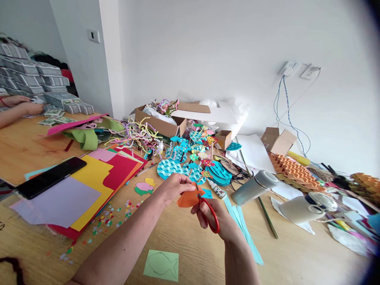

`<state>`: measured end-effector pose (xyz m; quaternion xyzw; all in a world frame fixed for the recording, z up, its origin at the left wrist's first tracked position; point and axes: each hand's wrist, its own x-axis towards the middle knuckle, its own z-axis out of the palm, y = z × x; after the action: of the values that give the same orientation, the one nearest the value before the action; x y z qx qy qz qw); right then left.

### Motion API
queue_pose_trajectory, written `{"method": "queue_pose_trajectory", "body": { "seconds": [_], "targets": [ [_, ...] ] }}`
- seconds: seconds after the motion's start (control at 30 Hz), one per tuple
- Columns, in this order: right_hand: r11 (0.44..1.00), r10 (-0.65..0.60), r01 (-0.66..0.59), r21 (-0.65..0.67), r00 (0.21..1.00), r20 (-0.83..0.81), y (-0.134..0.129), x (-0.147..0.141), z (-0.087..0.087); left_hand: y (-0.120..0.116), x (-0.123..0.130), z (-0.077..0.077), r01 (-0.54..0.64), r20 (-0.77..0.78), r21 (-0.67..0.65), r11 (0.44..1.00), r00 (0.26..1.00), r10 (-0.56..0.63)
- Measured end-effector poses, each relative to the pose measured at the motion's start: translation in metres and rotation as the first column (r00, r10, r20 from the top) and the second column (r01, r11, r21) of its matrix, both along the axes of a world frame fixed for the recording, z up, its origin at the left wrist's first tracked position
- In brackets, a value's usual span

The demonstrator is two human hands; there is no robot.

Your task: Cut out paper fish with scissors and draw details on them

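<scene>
Between my two hands is a piece of orange paper (186, 198), with a curved cut edge. My left hand (177, 187) pinches its upper side. The red-handled scissors (214, 221) are in my right hand (212, 215), fingers wrapped round the handles, and their blades lie at the paper's right part. Nearer the table's front edge lies a light green sheet (161, 265) with a fish outline drawn on it. Pink, green and yellow fish cut-outs (144, 187) rest left of my left hand. Behind my hands are blue wavy-patterned round pieces (169, 169).
Coloured paper sheets (65, 194) and a black phone (52, 177) lie at left. A grey flask (254, 187), a white cup (307, 206) and a green stick (268, 217) stand or lie at right. Another person's hands (26, 106) are at far left. Pipe cleaners (135, 132) and boxes sit behind.
</scene>
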<state>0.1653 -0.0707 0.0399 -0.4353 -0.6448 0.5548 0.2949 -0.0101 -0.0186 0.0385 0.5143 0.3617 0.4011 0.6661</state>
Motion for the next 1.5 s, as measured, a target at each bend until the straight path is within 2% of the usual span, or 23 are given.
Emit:
{"method": "queue_pose_trajectory", "body": {
  "seconds": [0.33, 0.57, 1.2, 1.5],
  "targets": [
    [1.000, 0.005, -0.005, -0.002, 1.000, 0.013, -0.0017, 0.0003, 0.0034, 0.0008, 0.0011, -0.0021, -0.021, 0.051, -0.030, 0.999, 0.998, 0.023],
    [1.000, 0.001, -0.002, 0.022, 1.000, 0.018, -0.0009, 0.0008, 0.0017, 0.0006, 0.0007, -0.0022, 0.009, 0.067, -0.040, 0.999, 0.998, -0.006],
    [0.999, 0.037, -0.037, 0.014, 0.999, -0.004, -0.0016, 0.0019, 0.0040, 0.0009, -0.0013, -0.0001, 0.022, 0.055, -0.070, 0.997, 0.998, -0.018],
    [0.999, 0.037, -0.037, 0.010, 0.999, -0.009, -0.0020, 0.0028, 0.0025, -0.0002, -0.0010, 0.0027, -0.026, 0.025, -0.072, 0.997, 0.999, 0.028]
  ]
}}
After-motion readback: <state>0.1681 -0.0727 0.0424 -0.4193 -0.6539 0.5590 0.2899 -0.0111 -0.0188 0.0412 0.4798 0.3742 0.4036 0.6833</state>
